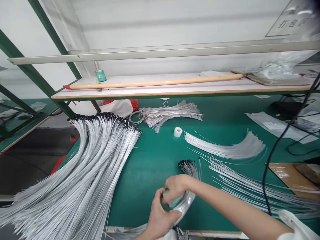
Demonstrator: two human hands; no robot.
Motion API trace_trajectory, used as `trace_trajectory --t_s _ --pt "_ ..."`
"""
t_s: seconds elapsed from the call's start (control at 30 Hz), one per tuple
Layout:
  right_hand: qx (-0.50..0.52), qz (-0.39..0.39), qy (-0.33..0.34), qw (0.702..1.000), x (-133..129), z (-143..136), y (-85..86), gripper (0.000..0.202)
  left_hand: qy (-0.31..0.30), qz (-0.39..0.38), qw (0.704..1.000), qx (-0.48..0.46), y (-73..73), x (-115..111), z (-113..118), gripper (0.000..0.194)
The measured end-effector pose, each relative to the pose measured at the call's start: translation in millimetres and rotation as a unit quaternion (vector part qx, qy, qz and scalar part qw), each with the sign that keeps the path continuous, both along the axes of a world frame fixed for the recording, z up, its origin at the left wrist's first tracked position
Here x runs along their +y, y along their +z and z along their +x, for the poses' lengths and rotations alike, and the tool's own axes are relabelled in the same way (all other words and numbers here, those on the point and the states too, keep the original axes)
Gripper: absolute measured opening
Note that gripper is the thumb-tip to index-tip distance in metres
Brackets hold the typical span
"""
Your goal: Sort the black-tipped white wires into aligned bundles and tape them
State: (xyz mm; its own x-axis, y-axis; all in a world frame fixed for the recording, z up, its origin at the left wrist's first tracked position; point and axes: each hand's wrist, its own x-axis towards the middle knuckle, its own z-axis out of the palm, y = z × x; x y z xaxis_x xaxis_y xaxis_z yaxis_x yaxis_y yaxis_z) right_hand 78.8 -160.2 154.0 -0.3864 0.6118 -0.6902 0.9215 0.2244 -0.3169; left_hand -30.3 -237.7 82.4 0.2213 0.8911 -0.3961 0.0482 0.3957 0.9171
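At the front edge of the table, my left hand (161,215) is closed round a bundle of thin grey wires (186,201), its thumb pressed along it. The black-tipped ends of this bundle fan out beyond my hands. My right hand (176,186) reaches across from the right with its fingers curled on a light green piece (175,202) beside the bundle. Fingers of both hands meet there and partly cover the green piece, so its exact kind cannot be told. Behind them stands a white tape roll (177,132).
A big heap of black-tipped wires (82,173) fills the left side. Loose wires (250,186) and a curved bunch (232,148) lie to the right; a tied bunch (175,113) lies behind. A black cable (280,136) hangs at right. Above runs a shelf (160,92).
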Motion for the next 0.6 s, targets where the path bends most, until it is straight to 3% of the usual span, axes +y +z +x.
trace_trajectory --t_s 0.07,0.13,0.23,0.33,0.4,0.5,0.6 --pt "-0.037 0.012 0.029 0.999 -6 -3 16.8 0.017 -0.029 -0.011 0.999 0.030 0.4 3 2 0.078" --pt "-0.037 0.037 0.021 0.998 -17 -2 30.9 0.029 -0.053 -0.024 0.997 0.055 2.0 8 3 0.091" --pt "0.014 0.113 -0.103 0.988 -43 11 34.1 0.056 -0.050 -0.056 0.994 0.073 5.8 13 5 0.099" --pt "0.123 0.181 -0.250 0.943 -80 29 12.5 0.066 -0.033 -0.091 0.993 0.063 11.3 15 4 0.097" --pt "0.175 0.218 -0.340 0.898 -104 36 -10.5 0.061 -0.027 -0.102 0.993 0.044 15.5 15 2 0.094" --pt "0.249 0.241 -0.422 0.838 -131 34 -48.2 0.049 -0.038 -0.109 0.993 0.029 21.3 14 -1 0.094" --pt "0.338 0.263 -0.504 0.750 -139 19 -82.8 0.043 -0.050 -0.133 0.990 -0.010 24.1 10 -3 0.092"
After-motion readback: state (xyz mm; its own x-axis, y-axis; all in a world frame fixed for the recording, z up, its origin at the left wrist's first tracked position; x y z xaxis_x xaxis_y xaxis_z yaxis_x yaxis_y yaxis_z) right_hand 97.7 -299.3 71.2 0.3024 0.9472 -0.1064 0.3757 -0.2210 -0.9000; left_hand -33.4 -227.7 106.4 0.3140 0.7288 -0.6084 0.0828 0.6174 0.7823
